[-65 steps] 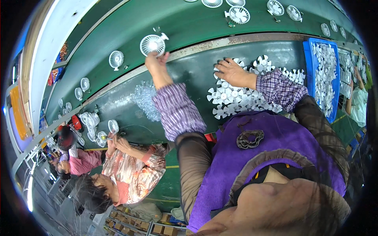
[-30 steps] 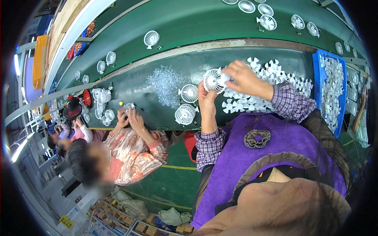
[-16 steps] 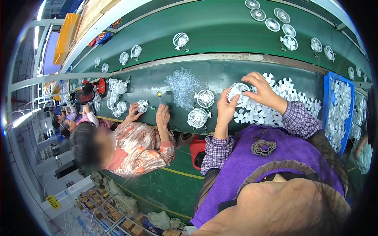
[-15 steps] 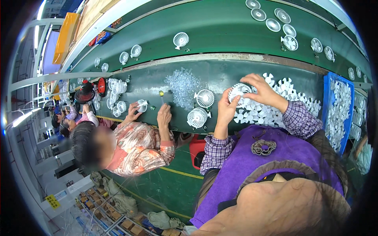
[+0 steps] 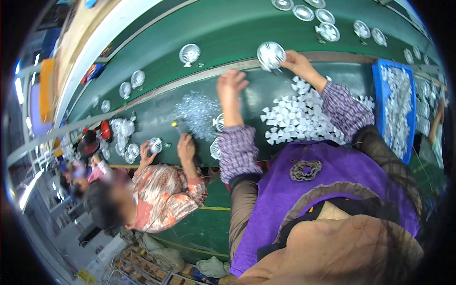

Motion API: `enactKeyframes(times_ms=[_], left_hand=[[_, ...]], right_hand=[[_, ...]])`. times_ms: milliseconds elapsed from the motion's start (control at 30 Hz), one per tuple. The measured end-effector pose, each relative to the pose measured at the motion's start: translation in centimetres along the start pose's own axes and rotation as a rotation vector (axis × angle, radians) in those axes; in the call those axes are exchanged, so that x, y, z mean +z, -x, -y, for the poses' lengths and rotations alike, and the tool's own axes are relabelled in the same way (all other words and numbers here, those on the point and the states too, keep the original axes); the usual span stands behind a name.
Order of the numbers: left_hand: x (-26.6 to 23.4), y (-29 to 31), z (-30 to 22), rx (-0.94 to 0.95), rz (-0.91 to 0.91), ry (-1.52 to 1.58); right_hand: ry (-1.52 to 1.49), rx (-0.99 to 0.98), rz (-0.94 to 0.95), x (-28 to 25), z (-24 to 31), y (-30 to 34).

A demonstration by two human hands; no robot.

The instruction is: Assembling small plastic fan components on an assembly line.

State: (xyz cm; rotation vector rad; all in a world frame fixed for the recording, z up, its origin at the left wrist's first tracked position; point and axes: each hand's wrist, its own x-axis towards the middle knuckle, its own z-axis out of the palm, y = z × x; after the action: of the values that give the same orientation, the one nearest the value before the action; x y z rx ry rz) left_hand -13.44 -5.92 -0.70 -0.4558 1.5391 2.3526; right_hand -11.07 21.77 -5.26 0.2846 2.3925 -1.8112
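My right hand grips the edge of a white round fan cage, holding it over the rail between the bench and the far belt. White blades seem to show through its ribs. My left hand is raised over the bench to the left of it, somewhat blurred, with fingers apart and nothing in it. Below my right forearm spreads a heap of white fan blades. Two more fan cages stand beside my left sleeve, which partly hides them.
Clear small plastic pieces lie heaped left of my left arm. A blue bin of white fan blades stands at the right. On the green far belt sit several fan cages. A co-worker at my left handles a fan cage beside a yellow-ended tool.
The fan cage, earlier between both my hands over the blade heap, has moved away toward the far belt in my right hand. My left hand has let go and moved left.
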Motion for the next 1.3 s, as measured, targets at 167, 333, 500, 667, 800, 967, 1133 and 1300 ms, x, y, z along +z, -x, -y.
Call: enactKeyframes(times_ms=[167,333,500,667,800,967,1133,1300], left_hand=[[-3.5,-11.4,-0.8,-0.172,-0.149,0.124],[-3.5,-19.5,-1.5,-0.248,-0.34,0.295],[-4.2,-22.4,-1.2,-0.21,-0.354,0.416],[-5.5,-21.1,-1.3,-0.155,-0.459,0.266],[-3.2,-15.3,-0.1,-0.008,-0.35,0.215],[-0.3,-2.0,2.4,-0.049,-0.182,0.206],[-0.8,7.9,5.8,-0.248,0.065,0.31],[-1.4,13.1,5.5,-0.178,0.048,0.208]], right_hand=[[0.371,0.009,-0.119,-3.9,-2.1,3.0],[0.748,-0.152,-0.081,-2.5,-1.9,6.4],[1.033,-0.073,-0.017,-0.4,-1.0,7.4],[1.01,-0.232,-0.033,0.8,-1.8,7.8],[0.993,-0.246,0.004,0.3,-2.5,8.5],[1.063,-0.194,0.082,0.0,-2.1,8.7],[1.025,-0.319,-0.023,0.2,-1.1,8.0],[0.901,-0.424,-0.059,1.0,5.7,10.2]])
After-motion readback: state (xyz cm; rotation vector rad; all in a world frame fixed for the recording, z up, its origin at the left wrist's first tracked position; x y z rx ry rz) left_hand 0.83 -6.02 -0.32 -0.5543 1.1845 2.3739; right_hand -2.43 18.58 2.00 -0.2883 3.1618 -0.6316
